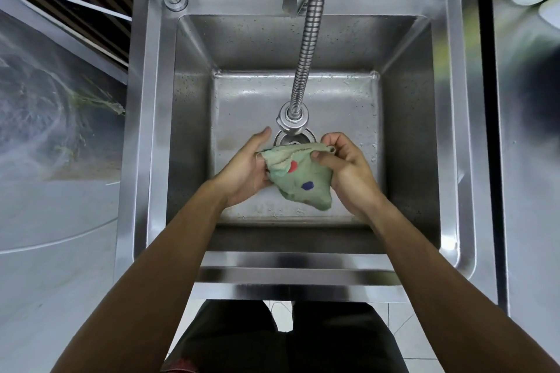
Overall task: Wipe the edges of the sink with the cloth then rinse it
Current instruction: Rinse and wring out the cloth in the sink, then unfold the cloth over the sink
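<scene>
Both hands are down over the middle of the sink [454, 118], holding the cloth [298, 177] in the air just in front of the tap head [293, 121], above the drain [292, 139]. The left hand [245, 172] cups the cloth's left side, thumb lying straight toward the tap; its fingers are tucked under the fabric, so I cannot tell how tightly they close, only that they hold it. The right hand [345, 171] has its fingers curled over the top right corner and its thumb pressed across the front, clamped on the cloth. The cloth is pale green with a red spot and a blue one, bunched and folded on itself, its lower end drooping toward the near wall of the sink. It looks soft and limp, light, probably damp and a little heavier for it; it would not slip the way the steel around it would. I see no water running from the tap. For wiping the rim, I would gather it into a flat pad under the palm and fingers; for rinsing, a hold on two corners, spread beneath the tap, would let water through.
</scene>
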Demonstrator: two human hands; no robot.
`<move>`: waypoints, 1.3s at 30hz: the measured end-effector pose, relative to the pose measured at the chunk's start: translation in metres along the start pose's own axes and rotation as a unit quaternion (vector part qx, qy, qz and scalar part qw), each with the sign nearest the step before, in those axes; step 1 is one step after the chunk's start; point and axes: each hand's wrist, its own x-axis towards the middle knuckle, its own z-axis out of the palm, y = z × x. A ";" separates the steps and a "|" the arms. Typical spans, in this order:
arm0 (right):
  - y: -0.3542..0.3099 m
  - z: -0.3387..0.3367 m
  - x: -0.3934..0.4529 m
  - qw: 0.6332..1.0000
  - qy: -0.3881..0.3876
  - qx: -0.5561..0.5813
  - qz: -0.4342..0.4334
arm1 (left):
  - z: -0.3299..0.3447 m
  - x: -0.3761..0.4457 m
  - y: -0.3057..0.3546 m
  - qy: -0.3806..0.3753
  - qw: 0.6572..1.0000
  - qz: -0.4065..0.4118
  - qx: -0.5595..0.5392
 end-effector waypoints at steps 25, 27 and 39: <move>0.016 0.011 -0.042 0.991 0.030 -0.118 0.049 | 0.015 -0.049 -0.007 0.141 0.957 0.193 0.166; 0.011 0.010 -0.059 0.993 0.043 -0.097 0.048 | 0.026 -0.061 -0.002 0.111 0.952 0.219 0.184; -0.007 -0.027 -0.242 0.953 0.283 -0.042 -0.104 | 0.188 -0.068 0.007 -0.094 0.855 0.275 0.430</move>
